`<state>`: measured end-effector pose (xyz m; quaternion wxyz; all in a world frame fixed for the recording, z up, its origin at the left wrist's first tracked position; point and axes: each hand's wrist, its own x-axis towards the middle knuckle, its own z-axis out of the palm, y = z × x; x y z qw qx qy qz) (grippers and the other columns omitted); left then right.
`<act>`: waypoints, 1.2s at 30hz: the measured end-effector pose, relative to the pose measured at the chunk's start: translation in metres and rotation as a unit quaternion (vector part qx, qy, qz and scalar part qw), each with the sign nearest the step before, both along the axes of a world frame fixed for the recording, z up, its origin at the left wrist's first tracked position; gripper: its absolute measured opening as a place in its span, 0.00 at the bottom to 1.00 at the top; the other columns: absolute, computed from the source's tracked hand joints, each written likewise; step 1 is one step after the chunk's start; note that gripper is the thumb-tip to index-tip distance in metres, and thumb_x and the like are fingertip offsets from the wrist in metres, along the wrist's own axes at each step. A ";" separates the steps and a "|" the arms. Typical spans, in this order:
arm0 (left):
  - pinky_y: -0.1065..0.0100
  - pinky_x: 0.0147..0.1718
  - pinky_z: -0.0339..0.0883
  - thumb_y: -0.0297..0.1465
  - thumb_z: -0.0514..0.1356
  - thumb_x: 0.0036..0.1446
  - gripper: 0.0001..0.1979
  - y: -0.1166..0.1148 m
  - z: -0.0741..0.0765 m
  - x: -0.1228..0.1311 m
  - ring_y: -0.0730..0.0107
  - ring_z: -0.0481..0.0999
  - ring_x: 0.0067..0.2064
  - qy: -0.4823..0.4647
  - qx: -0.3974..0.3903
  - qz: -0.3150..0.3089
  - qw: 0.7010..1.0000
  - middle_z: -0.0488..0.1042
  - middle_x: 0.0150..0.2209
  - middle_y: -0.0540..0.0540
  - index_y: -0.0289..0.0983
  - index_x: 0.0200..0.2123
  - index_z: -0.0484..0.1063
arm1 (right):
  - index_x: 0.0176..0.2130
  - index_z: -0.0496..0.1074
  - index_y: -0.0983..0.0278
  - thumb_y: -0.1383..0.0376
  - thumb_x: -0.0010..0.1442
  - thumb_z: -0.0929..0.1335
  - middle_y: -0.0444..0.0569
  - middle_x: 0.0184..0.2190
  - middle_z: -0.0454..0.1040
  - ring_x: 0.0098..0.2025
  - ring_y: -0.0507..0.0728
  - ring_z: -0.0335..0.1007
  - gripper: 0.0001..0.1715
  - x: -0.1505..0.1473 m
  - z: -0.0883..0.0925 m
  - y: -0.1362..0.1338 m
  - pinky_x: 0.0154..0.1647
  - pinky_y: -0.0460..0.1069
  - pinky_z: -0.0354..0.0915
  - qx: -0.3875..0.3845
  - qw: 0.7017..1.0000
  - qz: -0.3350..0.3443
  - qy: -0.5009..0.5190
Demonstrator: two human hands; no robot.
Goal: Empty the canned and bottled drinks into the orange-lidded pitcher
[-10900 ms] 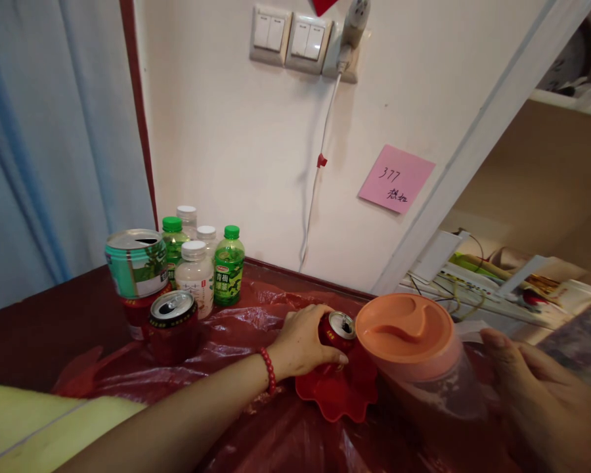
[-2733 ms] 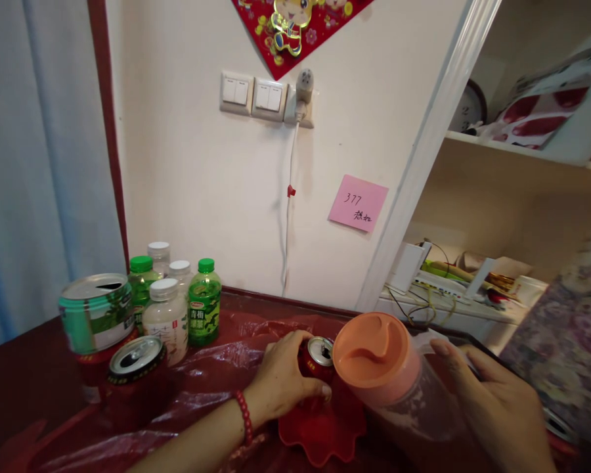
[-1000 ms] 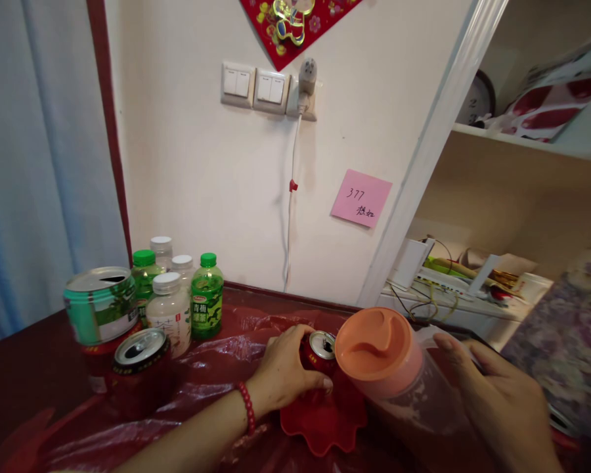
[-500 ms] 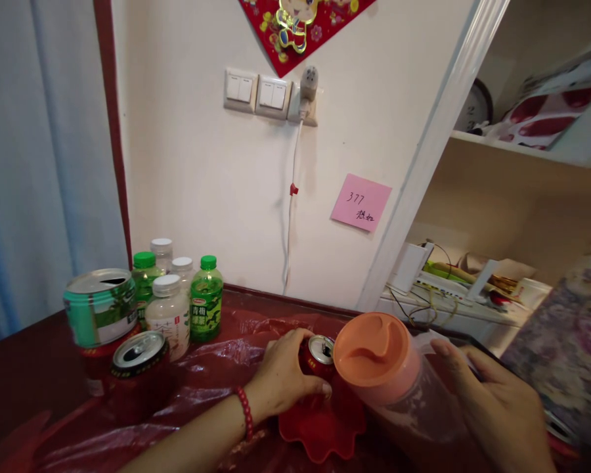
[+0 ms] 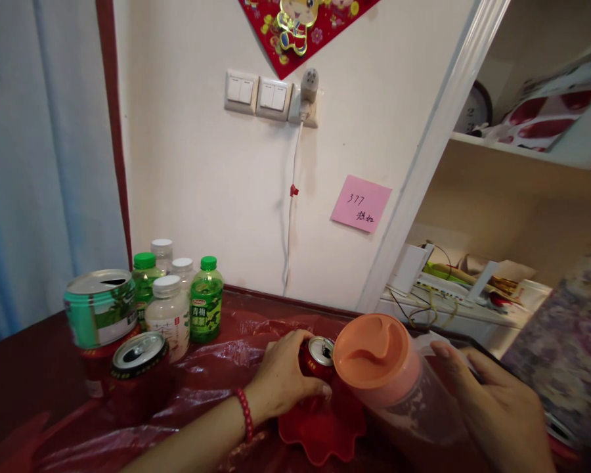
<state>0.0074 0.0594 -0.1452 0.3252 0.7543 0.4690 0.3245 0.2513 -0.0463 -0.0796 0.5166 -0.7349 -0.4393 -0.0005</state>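
My left hand (image 5: 283,376), with a red bead bracelet on its wrist, is wrapped round a small red can (image 5: 318,360) with an open top. The can stands on a red scalloped dish (image 5: 325,435). My right hand (image 5: 487,407) grips the side of a clear plastic jug with an orange lid (image 5: 372,351). The jug leans toward the can, and its lid edge is right beside the can's top.
A red plastic sheet (image 5: 211,378) covers the table. At the left stand a green can stacked on a red one (image 5: 101,317), another open red can (image 5: 138,374) and several small bottles (image 5: 205,299). A shelf unit (image 5: 473,282) with clutter is on the right.
Over the last second nothing moves beyond slight camera shifts. Both hands keep their holds on the can and the jug.
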 end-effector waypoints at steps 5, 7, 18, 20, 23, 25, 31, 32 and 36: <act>0.53 0.52 0.65 0.37 0.78 0.34 0.37 0.000 0.000 0.000 0.48 0.75 0.52 0.003 0.001 0.003 1.000 0.79 0.52 0.47 0.43 0.51 0.74 | 0.24 0.71 0.61 0.33 0.56 0.66 0.40 0.20 0.63 0.28 0.57 0.60 0.35 -0.002 0.002 -0.001 0.31 0.49 0.55 0.006 1.000 -0.005 -0.006; 0.53 0.53 0.65 0.37 0.78 0.34 0.38 0.000 -0.001 0.000 0.48 0.75 0.52 0.002 -0.001 0.004 1.000 0.79 0.52 0.47 0.43 0.52 0.74 | 0.24 0.71 0.61 0.33 0.56 0.65 0.40 0.20 0.62 0.28 0.56 0.59 0.35 -0.003 0.002 0.000 0.31 0.49 0.54 0.004 1.000 -0.007 -0.008; 0.55 0.51 0.65 0.37 0.79 0.34 0.36 0.000 0.002 0.000 0.50 0.75 0.52 0.002 0.002 -0.003 1.000 0.79 0.51 0.48 0.43 0.50 0.74 | 0.25 0.71 0.60 0.35 0.57 0.66 0.40 0.20 0.62 0.28 0.57 0.60 0.33 -0.005 0.004 -0.001 0.30 0.49 0.55 0.009 1.000 -0.007 -0.007; 0.55 0.51 0.65 0.37 0.79 0.33 0.36 0.000 0.002 0.000 0.50 0.75 0.52 0.002 0.004 -0.002 1.000 0.79 0.51 0.48 0.43 0.50 0.73 | 0.25 0.70 0.60 0.35 0.57 0.66 0.40 0.20 0.62 0.28 0.57 0.60 0.33 -0.005 0.004 -0.001 0.30 0.49 0.54 0.008 1.000 -0.004 -0.007; 0.55 0.51 0.65 0.37 0.78 0.33 0.37 0.000 0.001 -0.001 0.50 0.75 0.52 0.003 0.002 0.001 1.000 0.79 0.51 0.48 0.43 0.50 0.73 | 0.24 0.70 0.60 0.34 0.57 0.66 0.40 0.20 0.61 0.28 0.56 0.59 0.34 -0.005 0.004 -0.001 0.30 0.49 0.54 0.006 1.000 -0.001 0.001; 0.56 0.51 0.65 0.37 0.78 0.33 0.37 0.001 0.001 0.000 0.50 0.75 0.52 0.003 0.001 0.003 1.000 0.79 0.51 0.47 0.43 0.50 0.73 | 0.25 0.70 0.60 0.34 0.57 0.66 0.40 0.20 0.62 0.28 0.56 0.59 0.34 -0.005 0.004 -0.001 0.30 0.49 0.54 0.011 1.000 -0.003 -0.001; 0.55 0.51 0.65 0.38 0.78 0.33 0.37 0.001 0.000 0.000 0.49 0.75 0.52 0.009 0.002 0.002 1.000 0.79 0.52 0.47 0.44 0.51 0.73 | 0.23 0.69 0.60 0.34 0.57 0.66 0.41 0.20 0.61 0.28 0.56 0.58 0.35 -0.001 0.001 0.000 0.29 0.49 0.54 0.003 1.000 0.003 0.000; 0.55 0.52 0.65 0.38 0.78 0.33 0.38 0.001 0.000 0.000 0.49 0.75 0.52 0.008 0.002 0.003 1.000 0.79 0.52 0.47 0.44 0.51 0.73 | 0.23 0.70 0.61 0.33 0.57 0.66 0.41 0.20 0.61 0.28 0.56 0.58 0.35 -0.001 0.000 0.000 0.29 0.49 0.54 0.000 1.000 0.005 0.001; 0.55 0.51 0.65 0.38 0.79 0.33 0.38 0.000 0.000 0.000 0.49 0.75 0.52 0.008 -0.003 0.005 1.000 0.79 0.52 0.47 0.43 0.50 0.73 | 0.26 0.73 0.61 0.33 0.56 0.66 0.40 0.21 0.64 0.28 0.56 0.60 0.35 -0.002 0.000 0.000 0.30 0.49 0.55 -0.002 1.000 0.001 0.007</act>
